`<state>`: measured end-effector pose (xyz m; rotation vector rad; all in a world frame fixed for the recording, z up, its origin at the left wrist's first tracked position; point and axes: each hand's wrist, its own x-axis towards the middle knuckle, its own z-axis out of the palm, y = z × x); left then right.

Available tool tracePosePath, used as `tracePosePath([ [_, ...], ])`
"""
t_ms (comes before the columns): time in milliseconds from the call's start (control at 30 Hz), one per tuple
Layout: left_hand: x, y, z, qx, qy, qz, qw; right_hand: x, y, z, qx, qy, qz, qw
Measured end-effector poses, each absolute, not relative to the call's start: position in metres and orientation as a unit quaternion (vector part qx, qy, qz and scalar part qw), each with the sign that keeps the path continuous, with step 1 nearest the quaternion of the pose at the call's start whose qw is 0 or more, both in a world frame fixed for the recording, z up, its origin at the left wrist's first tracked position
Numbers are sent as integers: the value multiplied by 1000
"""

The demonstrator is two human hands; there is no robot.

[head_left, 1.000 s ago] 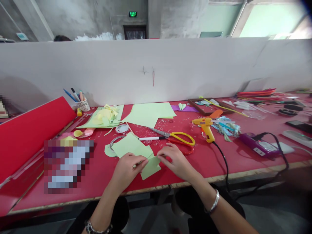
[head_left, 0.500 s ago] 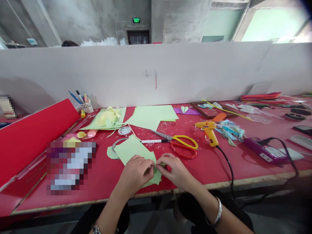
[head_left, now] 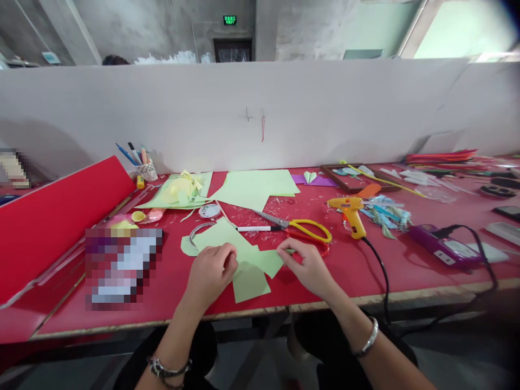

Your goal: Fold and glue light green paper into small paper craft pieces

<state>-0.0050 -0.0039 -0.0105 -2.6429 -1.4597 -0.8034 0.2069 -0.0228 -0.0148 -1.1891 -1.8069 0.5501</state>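
My right hand [head_left: 305, 266] pinches a corner of a small light green paper piece [head_left: 270, 262] between thumb and fingertips. The piece overlaps a larger light green sheet [head_left: 221, 232] and another square green piece [head_left: 248, 284] beneath. My left hand [head_left: 212, 275] is curled closed over the left side of these papers; whatever its fingers hold, if anything, is hidden. Just beyond the papers lie a black-and-white pen [head_left: 258, 228] and scissors [head_left: 311, 230] with one yellow and one red handle. The rim of a round ring-shaped object [head_left: 195, 233] shows beside the sheet.
A yellow glue gun [head_left: 351, 214] lies to the right, its cord running to a purple power strip [head_left: 444, 246]. Green sheets [head_left: 252, 187] and a pen cup [head_left: 147, 170] stand farther back. A red board [head_left: 60, 222] leans at left, before a white partition [head_left: 182, 114].
My hands have moved apart, the right one going rightward with the small green piece. The papers beneath are more exposed, and the camera view has shifted slightly.
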Motion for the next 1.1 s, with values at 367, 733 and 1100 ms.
tracePosePath([
  [367, 18, -9, -11, -884, -396, -224, -106, 194, -23, -23, -456, -787, 25, 415],
  [733, 26, -17, -11, -886, -365, -214, -187, 189, -24, -27, -400, -822, -58, 402],
  [1100, -2, -12, 0, -829, -412, -273, -263, 212, -19, -21, -505, -701, 100, 494],
])
